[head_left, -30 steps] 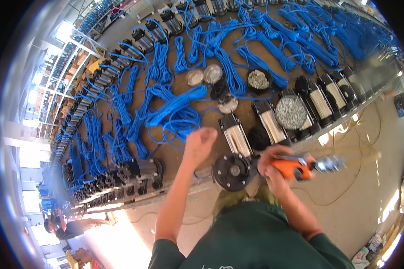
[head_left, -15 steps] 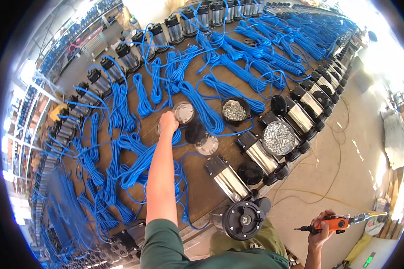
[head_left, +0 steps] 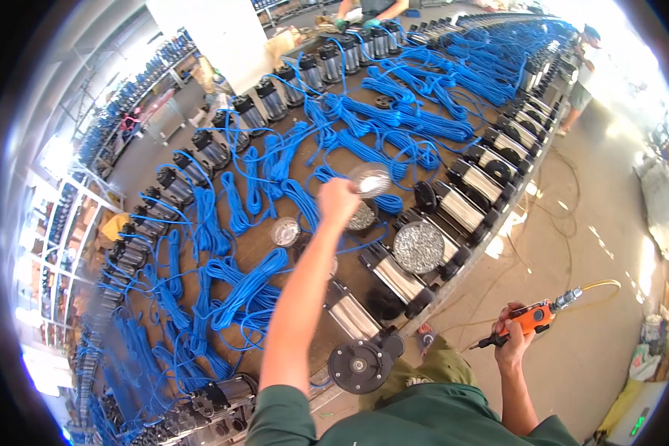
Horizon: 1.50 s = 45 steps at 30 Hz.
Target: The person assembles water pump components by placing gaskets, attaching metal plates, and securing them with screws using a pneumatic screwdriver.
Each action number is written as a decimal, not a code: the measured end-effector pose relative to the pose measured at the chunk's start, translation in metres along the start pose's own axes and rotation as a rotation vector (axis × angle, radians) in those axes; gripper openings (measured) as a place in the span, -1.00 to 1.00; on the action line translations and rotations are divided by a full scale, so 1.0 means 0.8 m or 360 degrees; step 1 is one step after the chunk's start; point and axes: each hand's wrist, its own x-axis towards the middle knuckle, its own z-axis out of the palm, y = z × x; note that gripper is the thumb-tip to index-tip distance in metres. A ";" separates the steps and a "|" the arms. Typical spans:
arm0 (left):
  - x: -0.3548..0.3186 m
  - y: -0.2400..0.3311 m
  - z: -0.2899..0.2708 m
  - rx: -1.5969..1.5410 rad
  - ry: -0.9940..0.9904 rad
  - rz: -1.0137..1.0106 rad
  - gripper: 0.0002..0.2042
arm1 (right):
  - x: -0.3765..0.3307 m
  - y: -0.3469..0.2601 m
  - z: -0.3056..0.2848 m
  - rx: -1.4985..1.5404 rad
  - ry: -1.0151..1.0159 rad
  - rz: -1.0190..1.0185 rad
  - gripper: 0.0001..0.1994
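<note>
My left hand (head_left: 338, 199) is stretched over the workbench, its fingers closed on the edge of a round, shiny, shallow dish (head_left: 371, 179). Partly hidden below the hand is a dark bowl of small metal parts (head_left: 363, 216). My right hand (head_left: 514, 340) grips an orange power screwdriver (head_left: 532, 320) off the bench's right side, its dark bit pointing left. In front of my body lies a motor pump with a black round end (head_left: 358, 365) at the bench edge. A larger round dish full of silver screws (head_left: 419, 247) rests on the neighbouring pumps.
Coils of blue cable (head_left: 249, 286) spread over the brown bench (head_left: 275, 260). Another round clear dish (head_left: 285, 232) sits left of my forearm. Upright pumps (head_left: 210, 149) line the far edge, lying pumps (head_left: 461, 207) the right edge. A yellow hose (head_left: 598, 283) trails from the screwdriver. Other people stand beyond.
My left hand has moved right and away from me, lifting a round dish off the bench. The right hand with the screwdriver has shifted slightly up and left. The head view has shifted.
</note>
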 end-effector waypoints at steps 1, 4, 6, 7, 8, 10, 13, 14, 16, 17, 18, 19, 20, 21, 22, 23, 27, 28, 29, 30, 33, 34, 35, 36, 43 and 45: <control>0.009 0.017 0.020 0.0027 -0.0166 -0.0122 -0.80 | 0.011 -0.001 0.000 0.0023 -0.0035 0.0022 -0.66; 0.023 0.011 0.083 -0.0296 -0.0141 -0.0188 -0.66 | 0.029 0.005 -0.009 0.0014 -0.0025 0.0113 -0.64; 0.038 0.018 0.097 -0.0209 -0.0006 -0.0180 -0.57 | 0.040 0.004 -0.029 -0.0015 0.0091 0.0136 -0.64; 0.040 0.007 0.088 -0.0197 0.0051 -0.0178 -0.63 | 0.043 0.009 -0.043 -0.0054 0.0152 0.0094 -0.64; 0.035 -0.028 0.077 0.0077 0.0037 -0.0269 -0.66 | 0.044 0.010 -0.052 -0.0059 0.0184 0.0112 -0.64; 0.004 -0.130 0.056 0.0488 -0.0096 -0.0548 -0.67 | 0.044 0.009 -0.072 -0.0095 0.0255 0.0132 -0.66; -0.080 -0.291 0.036 0.1104 -0.0014 -0.0524 -0.80 | 0.045 0.011 -0.089 -0.0107 0.0321 0.0183 -0.67; -0.094 -0.303 0.032 0.1044 -0.0006 -0.0547 -0.85 | 0.044 0.010 -0.092 -0.0099 0.0345 0.0190 -0.67; -0.095 -0.325 0.038 0.0949 0.0011 -0.0599 -0.85 | 0.046 0.012 -0.095 -0.0101 0.0393 0.0194 -0.68; -0.095 -0.321 0.040 0.0730 -0.0026 -0.0744 -0.84 | 0.045 0.011 -0.093 -0.0120 0.0413 0.0192 -0.68; -0.097 -0.306 0.039 0.0775 -0.0045 -0.0694 -0.80 | 0.047 0.010 -0.086 -0.0127 0.0431 0.0179 -0.69; -0.097 -0.281 0.032 0.0822 -0.0052 -0.0642 -0.76 | 0.049 0.010 -0.078 -0.0127 0.0441 0.0161 -0.69; -0.095 -0.259 0.017 0.0725 -0.0095 -0.0767 -0.63 | 0.051 0.014 -0.072 -0.0115 0.0421 0.0142 -0.70; -0.104 -0.259 -0.004 0.0690 -0.0046 -0.0754 -0.63 | 0.053 0.017 -0.066 -0.0077 0.0350 0.0190 -0.71; -0.117 -0.260 -0.030 0.0738 -0.0071 -0.0633 -0.65 | 0.055 0.021 -0.056 -0.0053 0.0286 0.0214 -0.71; -0.124 -0.243 -0.045 0.0762 -0.0125 -0.0495 -0.67 | 0.056 0.022 -0.048 -0.0045 0.0255 0.0226 -0.72; -0.165 -0.053 -0.144 0.0544 -0.0101 -0.0121 -0.62 | 0.063 0.029 -0.023 0.0019 0.0149 0.0283 -0.72; -0.190 -0.003 -0.181 0.0532 -0.0047 0.0056 -0.62 | 0.064 0.035 -0.018 0.0041 0.0091 0.0296 -0.72; -0.221 0.039 -0.213 0.0488 0.0058 0.0119 -0.60 | 0.063 0.043 -0.011 0.0073 0.0029 0.0312 -0.72; -0.259 0.072 -0.244 0.0447 0.0146 0.0146 -0.59 | 0.058 0.047 -0.001 0.0072 -0.0011 0.0345 -0.72; -0.342 0.145 -0.276 -0.0272 0.0230 -0.0401 -0.52 | 0.060 0.055 0.013 0.0124 -0.0060 0.0385 -0.71; -0.368 0.156 -0.277 -0.0499 0.0159 -0.0560 -0.54 | 0.058 0.055 0.019 0.0135 -0.0097 0.0418 -0.70; -0.389 0.163 -0.273 -0.0735 0.0091 -0.0713 -0.55 | 0.058 0.059 0.021 0.0138 -0.0132 0.0438 -0.70; -0.404 0.168 -0.267 -0.0829 -0.0029 -0.0900 -0.57 | 0.059 0.064 0.024 0.0137 -0.0174 0.0461 -0.71; -0.437 0.165 -0.220 0.0327 -0.0150 -0.0708 -0.50 | 0.057 0.068 0.043 0.0050 -0.0329 0.0555 -0.71; -0.435 0.171 -0.212 0.0554 -0.0196 -0.0358 -0.34 | 0.056 0.069 0.042 0.0042 -0.0341 0.0566 -0.71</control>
